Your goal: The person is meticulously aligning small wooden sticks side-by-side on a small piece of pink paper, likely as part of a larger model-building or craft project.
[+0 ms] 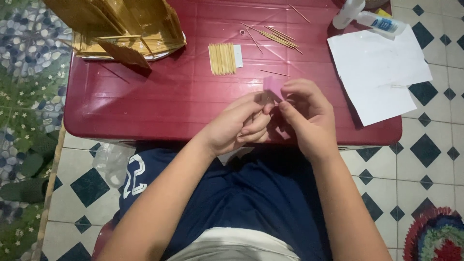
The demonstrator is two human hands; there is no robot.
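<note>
Small pink paper piece [273,87] is pinched between fingers of left hand [239,123] and right hand [309,113], just above the near edge of the red counter [169,96]. Judged light, thin, easily creased; best gripped by its edges. Toothpick bundle [222,59] and white sheet [377,72] lie beyond.

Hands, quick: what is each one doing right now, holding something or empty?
Left hand: fingers curled, pinching the small pink piece from below.
Right hand: closed on the same pink piece, fingertips gripping its upper edge.
</note>
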